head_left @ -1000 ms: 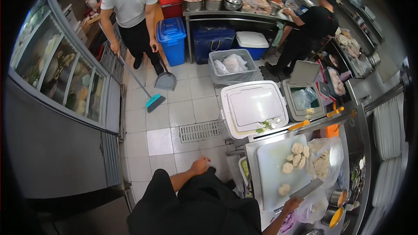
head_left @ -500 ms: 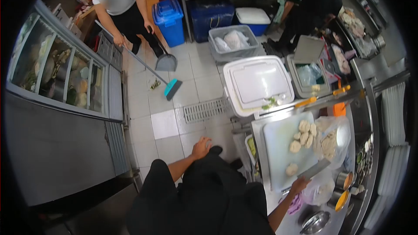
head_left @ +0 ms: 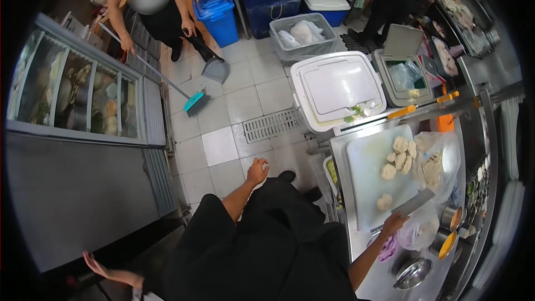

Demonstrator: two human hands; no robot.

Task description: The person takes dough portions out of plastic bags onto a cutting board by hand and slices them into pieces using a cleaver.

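Observation:
My right hand [head_left: 395,223] grips a cleaver [head_left: 413,203] by its handle, its broad blade pointing to the upper right over the near edge of a white cutting board [head_left: 368,173]. Several pale, dough-like lumps [head_left: 399,159] lie on the board, with one separate lump [head_left: 384,202] close to the blade. Beside the board sits a clear plastic bag [head_left: 437,170] with similar pale pieces. My left hand [head_left: 257,171] is in front of my body above the floor, fingers loosely curled, with nothing visible held.
A person sweeps with a teal broom [head_left: 194,102] and a dustpan [head_left: 215,70]. Another person's hand [head_left: 96,264] reaches in at lower left. Ahead stand a large white lidded bin [head_left: 337,89] and a floor drain [head_left: 271,125]. A metal bowl [head_left: 413,273] is near my right arm.
The broom has moved left, and the scraps beside it no longer show where they lay. Another person's hand has appeared at lower left. My right hand still holds the cleaver at the board.

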